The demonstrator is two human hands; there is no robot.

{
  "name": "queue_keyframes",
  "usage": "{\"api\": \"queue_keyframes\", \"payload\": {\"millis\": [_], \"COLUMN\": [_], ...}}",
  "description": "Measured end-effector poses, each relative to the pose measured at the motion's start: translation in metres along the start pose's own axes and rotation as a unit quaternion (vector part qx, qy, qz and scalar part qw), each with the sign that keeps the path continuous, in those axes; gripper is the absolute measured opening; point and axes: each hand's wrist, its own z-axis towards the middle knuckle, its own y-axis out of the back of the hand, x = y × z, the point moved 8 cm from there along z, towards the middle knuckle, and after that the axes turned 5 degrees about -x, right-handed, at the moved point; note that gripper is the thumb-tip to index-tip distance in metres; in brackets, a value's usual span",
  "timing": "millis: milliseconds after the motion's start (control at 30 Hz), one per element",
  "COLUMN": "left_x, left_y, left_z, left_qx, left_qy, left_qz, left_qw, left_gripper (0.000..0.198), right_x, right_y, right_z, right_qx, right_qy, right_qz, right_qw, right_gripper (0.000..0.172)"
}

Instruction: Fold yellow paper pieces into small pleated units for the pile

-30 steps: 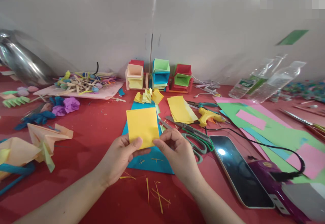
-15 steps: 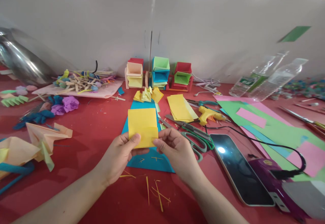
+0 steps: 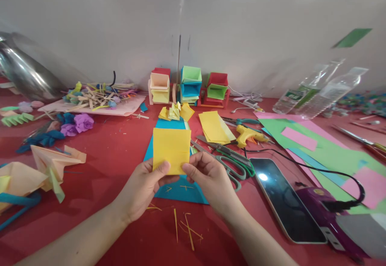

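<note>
A square of yellow paper point(image 3: 171, 147) with a crease across it is held up over a blue sheet point(image 3: 171, 192). My left hand point(image 3: 148, 181) pinches its lower left part, thumb in front and fingers behind. At the lower right corner, my right hand point(image 3: 208, 175) grips the paper between thumb and fingers. Small folded yellow paper pieces point(image 3: 175, 112) lie at the far end of the blue sheet. To the right is a stack of yellow paper point(image 3: 214, 127). Thin yellow paper strips point(image 3: 189, 231) are scattered on the red table below my hands.
Right of my hands lie scissors point(image 3: 232, 171), a utility knife point(image 3: 224, 151), a yellow glue gun point(image 3: 249, 136) and a phone point(image 3: 288, 201). Folded paper boxes point(image 3: 191, 89) stand along the partition. Peach folded paper point(image 3: 56, 163) and a metal kettle point(image 3: 27, 69) are leftward.
The yellow square has shifted slightly right, and its lower part now looks flatter against the rest. Both hands keep their hold, and the view has tilted a little.
</note>
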Motion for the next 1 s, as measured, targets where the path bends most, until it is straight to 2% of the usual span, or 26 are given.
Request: {"api": "queue_keyframes", "payload": {"millis": [300, 667, 867, 1000], "left_x": [0.006, 0.005, 0.005, 0.003], "left_y": [-0.003, 0.002, 0.006, 0.005], "left_z": [-0.004, -0.001, -0.001, -0.001], "left_qx": [0.031, 0.006, -0.014, -0.011], "left_qy": [0.042, 0.054, 0.068, 0.072], "left_qz": [0.055, 0.042, 0.006, -0.003], "left_qw": [0.997, 0.998, 0.998, 0.997], "left_gripper": [0.029, 0.02, 0.014, 0.015], "right_x": [0.01, 0.008, 0.012, 0.013], "right_y": [0.005, 0.011, 0.005, 0.005], "right_z": [-0.001, -0.001, -0.001, -0.001], "right_qx": [-0.018, -0.053, 0.011, 0.026], "right_qy": [0.049, 0.057, 0.093, 0.095], "right_qz": [0.029, 0.072, 0.054, 0.065], "right_qw": [0.998, 0.994, 0.994, 0.993], "right_gripper": [0.02, 0.007, 0.017, 0.018]}}
